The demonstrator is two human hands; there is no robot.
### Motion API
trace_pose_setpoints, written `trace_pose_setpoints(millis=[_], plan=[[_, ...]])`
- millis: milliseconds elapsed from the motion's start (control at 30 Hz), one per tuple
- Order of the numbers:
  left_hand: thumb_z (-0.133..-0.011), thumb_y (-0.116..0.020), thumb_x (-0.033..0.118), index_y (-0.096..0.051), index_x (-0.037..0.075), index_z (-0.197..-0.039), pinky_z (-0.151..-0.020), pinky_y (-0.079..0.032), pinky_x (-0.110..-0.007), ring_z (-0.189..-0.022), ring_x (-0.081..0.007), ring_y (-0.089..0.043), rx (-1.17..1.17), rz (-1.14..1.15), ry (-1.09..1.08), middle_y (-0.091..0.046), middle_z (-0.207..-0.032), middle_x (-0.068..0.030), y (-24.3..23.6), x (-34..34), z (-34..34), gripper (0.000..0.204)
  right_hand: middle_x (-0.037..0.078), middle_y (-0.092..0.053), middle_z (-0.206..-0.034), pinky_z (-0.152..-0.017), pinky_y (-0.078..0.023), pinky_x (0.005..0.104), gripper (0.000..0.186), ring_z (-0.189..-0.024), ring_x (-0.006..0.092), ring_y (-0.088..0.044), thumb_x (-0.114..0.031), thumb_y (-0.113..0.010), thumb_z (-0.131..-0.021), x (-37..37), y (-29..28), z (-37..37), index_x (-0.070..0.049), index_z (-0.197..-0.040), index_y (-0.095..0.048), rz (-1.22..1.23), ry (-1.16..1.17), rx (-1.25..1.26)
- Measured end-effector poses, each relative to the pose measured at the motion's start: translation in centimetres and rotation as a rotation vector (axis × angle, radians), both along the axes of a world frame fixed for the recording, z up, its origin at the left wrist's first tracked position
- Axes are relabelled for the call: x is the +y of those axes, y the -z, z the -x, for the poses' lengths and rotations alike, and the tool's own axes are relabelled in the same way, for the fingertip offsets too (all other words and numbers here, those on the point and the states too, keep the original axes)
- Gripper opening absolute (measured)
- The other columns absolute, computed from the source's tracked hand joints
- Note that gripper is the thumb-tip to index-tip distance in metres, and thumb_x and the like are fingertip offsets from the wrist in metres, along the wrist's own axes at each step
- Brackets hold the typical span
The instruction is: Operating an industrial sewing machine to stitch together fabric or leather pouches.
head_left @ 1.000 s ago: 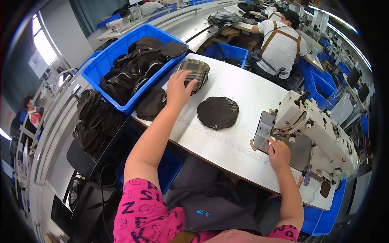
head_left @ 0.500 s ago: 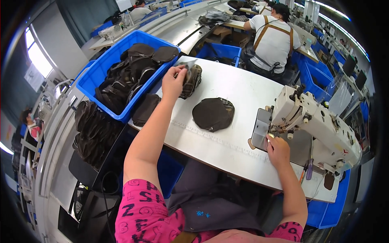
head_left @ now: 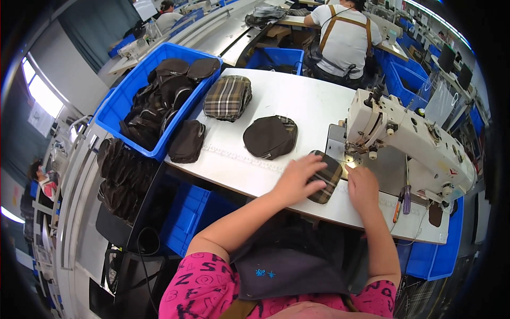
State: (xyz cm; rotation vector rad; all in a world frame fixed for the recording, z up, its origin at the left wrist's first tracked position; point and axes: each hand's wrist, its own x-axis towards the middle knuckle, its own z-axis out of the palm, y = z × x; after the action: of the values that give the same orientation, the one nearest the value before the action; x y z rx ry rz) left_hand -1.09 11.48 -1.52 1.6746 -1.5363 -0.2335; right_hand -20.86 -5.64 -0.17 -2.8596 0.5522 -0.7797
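Observation:
My left hand (head_left: 298,178) lies with fingers spread on the edge of a rounded plaid fabric piece (head_left: 328,183), pressing it on the white table in front of the sewing machine (head_left: 409,138). Beside the lit needle area, my right hand (head_left: 364,187) is closed, its fingertips by the needle plate; whatever they pinch is hidden. Left of the machine rests a stack of dark rounded pieces (head_left: 268,138) with plaid showing at its edge. Farther left are a plaid stack (head_left: 228,98) and a dark brown stack (head_left: 187,141).
A blue crate (head_left: 159,154) full of dark pouch-like pieces stands at the left, with a dark pile (head_left: 114,181) below it. A purple-handled screwdriver (head_left: 407,199) and an orange tool (head_left: 397,211) lie at the right. Ahead, a co-worker (head_left: 345,42) sits facing away.
My left hand has come from the far plaid stack to the machine, bringing a plaid piece beside the needle area. My right hand stays near the needle plate. The view has shifted slightly.

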Motion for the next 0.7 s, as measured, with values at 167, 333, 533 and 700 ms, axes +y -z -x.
trace_pose_setpoints(millis=[167, 333, 533, 700], plan=[[-0.092, -0.079, 0.028, -0.07, 0.004, -0.119, -0.098, -0.05, -0.043, -0.111, -0.0329, -0.062, 0.263, 0.122, -0.67, -0.07, -0.115, -0.015, -1.1, 2.2, -9.4, 0.038, 0.015, -0.067, -0.117, -0.092, -0.05, 0.0481, 0.037, -0.107, 0.0364, -0.063, -0.014, -0.072, -0.088, 6.7, 1.1, 1.1, -0.006, -0.125, -0.071, -0.104, -0.096, -0.159], [-0.087, -0.08, 0.049, -0.071, 0.002, -0.115, -0.093, -0.051, -0.046, -0.105, -0.0361, -0.063, -0.234, -0.09, -1.06, -0.069, -0.116, -0.0172, 1.9, 4.8, -15.7, 0.056, 0.017, -0.06, -0.141, -0.114, -0.039, 0.0556, 0.047, -0.136, 0.0371, -0.053, -0.032, -0.079, -0.088, 8.8, 1.1, 0.6, -0.005, -0.126, -0.07, -0.05, -0.143, -0.077], [-0.087, -0.084, 0.042, -0.064, 0.005, -0.095, -0.076, -0.052, -0.038, -0.083, -0.0268, -0.064, 0.029, -0.304, -0.865, -0.068, -0.098, -0.0096, 1.0, 4.2, -15.8, 0.043, 0.018, -0.06, -0.142, -0.116, -0.037, 0.0552, 0.046, -0.135, 0.0383, -0.053, -0.031, -0.076, -0.09, 8.6, 2.1, 0.7, -0.003, -0.126, -0.07, -0.096, -0.115, -0.038], [-0.094, -0.076, 0.005, -0.045, 0.008, -0.1, -0.07, -0.045, -0.024, -0.079, -0.0078, -0.052, 0.633, 0.289, -0.447, -0.056, -0.088, -0.0001, -2.3, 4.7, -12.9, 0.032, 0.019, -0.058, -0.144, -0.116, -0.037, 0.055, 0.052, -0.135, 0.0394, -0.052, -0.03, -0.076, -0.09, 8.7, 2.2, 0.9, -0.003, -0.132, -0.066, -0.104, -0.104, -0.04]])
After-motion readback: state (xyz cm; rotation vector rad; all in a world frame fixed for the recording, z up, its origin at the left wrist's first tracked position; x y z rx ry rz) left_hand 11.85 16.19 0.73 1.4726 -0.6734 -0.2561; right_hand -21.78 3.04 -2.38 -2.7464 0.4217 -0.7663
